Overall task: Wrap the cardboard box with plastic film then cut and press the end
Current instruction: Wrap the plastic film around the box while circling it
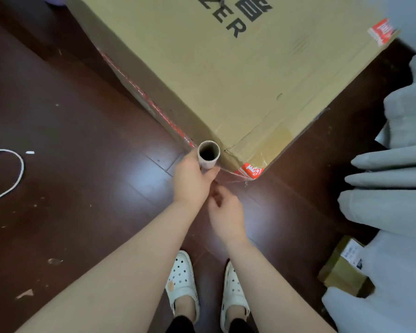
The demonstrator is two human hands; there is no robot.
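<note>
Film roll held upright at the near corner of the cardboard box.

The left hand (190, 181) has its fingers clamped around the roll of plastic film (208, 155), open core facing up, touching the cardboard box (226, 75) on the dark wooden floor (82, 131). The right hand (226, 212) hovers just beside and below it, blurred, fingers loosely curled and apart, gripping nothing visible. White shoes (181, 280) stand near.

Left hand (190, 181) gripping; right hand (226, 212) (fingers curled) just beside.
</note>
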